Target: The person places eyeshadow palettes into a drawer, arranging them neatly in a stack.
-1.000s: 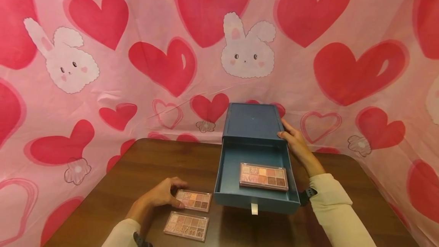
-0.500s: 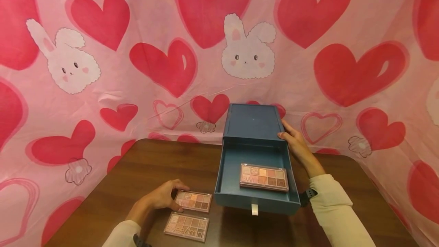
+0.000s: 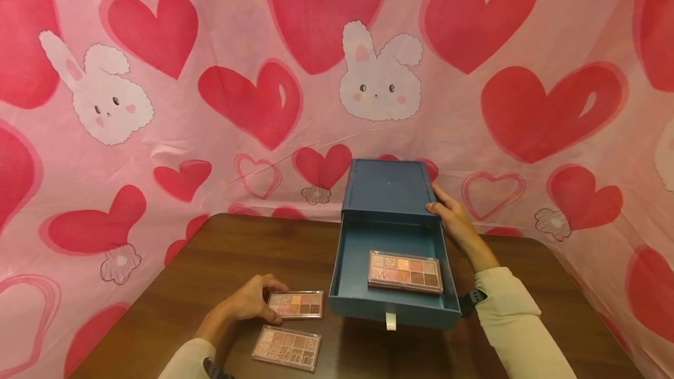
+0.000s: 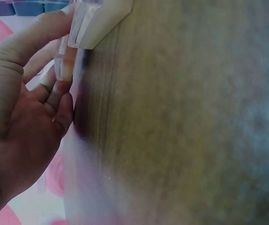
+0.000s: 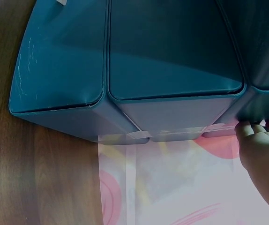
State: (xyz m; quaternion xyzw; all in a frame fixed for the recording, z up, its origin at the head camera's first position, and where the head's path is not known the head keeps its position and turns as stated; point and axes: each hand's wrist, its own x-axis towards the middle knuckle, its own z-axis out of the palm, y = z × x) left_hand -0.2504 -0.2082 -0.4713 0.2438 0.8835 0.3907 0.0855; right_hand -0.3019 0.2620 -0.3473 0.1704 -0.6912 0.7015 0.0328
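My left hand (image 3: 253, 300) pinches the left end of a clear-lidded eyeshadow palette (image 3: 299, 304), thumb in front and fingers behind. In the left wrist view this hand (image 4: 22, 122) curls beside clear palette edges at the top. A second palette (image 3: 286, 348) lies flat just in front. My right hand (image 3: 457, 221) grips the right side of a blue drawer box (image 3: 387, 186). The pulled-out drawer (image 3: 354, 265) holds another palette (image 3: 405, 271) at its front right. In the right wrist view the fingers of my hand (image 5: 265, 154) touch the box's lower edge.
Everything stands on a dark brown wooden table (image 3: 253, 244). A white pull tab (image 3: 391, 321) sticks out from the drawer front. Behind the table hangs a pink cloth (image 3: 316, 104) with hearts and rabbits.
The palette in my left hand has turned slightly, its right end swinging away from the front palette. My right hand, the box and the open drawer stay put.
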